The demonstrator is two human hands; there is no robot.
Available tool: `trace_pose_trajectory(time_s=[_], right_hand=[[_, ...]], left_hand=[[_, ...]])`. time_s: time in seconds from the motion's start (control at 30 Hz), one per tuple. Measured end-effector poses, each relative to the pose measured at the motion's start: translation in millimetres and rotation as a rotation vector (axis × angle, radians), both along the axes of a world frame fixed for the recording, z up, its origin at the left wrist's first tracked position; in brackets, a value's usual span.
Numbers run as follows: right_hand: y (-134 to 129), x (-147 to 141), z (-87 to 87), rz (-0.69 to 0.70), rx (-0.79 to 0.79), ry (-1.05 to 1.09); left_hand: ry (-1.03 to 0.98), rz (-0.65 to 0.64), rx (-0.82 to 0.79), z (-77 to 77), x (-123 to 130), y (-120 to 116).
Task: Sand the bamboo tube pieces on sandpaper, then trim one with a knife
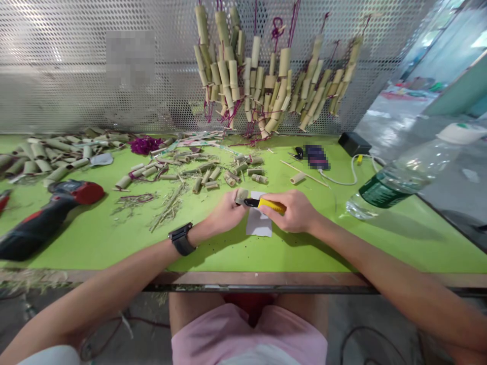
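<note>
My left hand [228, 210], with a black watch on the wrist, is closed around a short bamboo tube [241, 195] whose end points toward my right hand. My right hand [299, 210] grips a yellow-handled utility knife [272, 205]. Its dark front end meets the tube's near end; the blade edge itself is too small to make out. Under both hands lies a piece of white paper [259, 228] on the green tabletop [228, 256]. Dark specks are scattered around the paper.
Cut bamboo pieces [213, 175] and shavings lie beyond my hands, a larger pile [49, 152] at left. A red-and-black power tool [57, 213] rests at left. A water bottle [395, 185] and phone [317, 156] are at right. Strung bamboo [224, 71] hangs on the perforated metal panel.
</note>
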State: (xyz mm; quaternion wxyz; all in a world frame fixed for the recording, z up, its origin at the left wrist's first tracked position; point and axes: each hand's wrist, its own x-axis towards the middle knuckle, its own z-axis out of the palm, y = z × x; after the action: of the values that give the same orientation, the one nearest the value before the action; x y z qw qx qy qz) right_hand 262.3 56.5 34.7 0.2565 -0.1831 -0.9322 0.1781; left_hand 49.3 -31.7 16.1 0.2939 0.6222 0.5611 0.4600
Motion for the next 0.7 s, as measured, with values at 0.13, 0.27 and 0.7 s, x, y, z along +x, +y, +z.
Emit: trace_pose_trajectory(time_s=[0.13,0.27,0.7], right_hand=[[23.5,4.7,-1.2,-0.100,-0.019,0.054],[27.6,7.0,4.3,-0.160,-0.045,0.160],[0.2,0.7,3.6,0.127,-0.121,0.013]], left_hand=[[-0.050,-0.028,-0.064,6.4,6.1,-4.3],[-0.118,-0.082,-0.106,11.1,14.8,-9.2],[-0.134,-0.163,0.025,-0.1,3.0,1.1]])
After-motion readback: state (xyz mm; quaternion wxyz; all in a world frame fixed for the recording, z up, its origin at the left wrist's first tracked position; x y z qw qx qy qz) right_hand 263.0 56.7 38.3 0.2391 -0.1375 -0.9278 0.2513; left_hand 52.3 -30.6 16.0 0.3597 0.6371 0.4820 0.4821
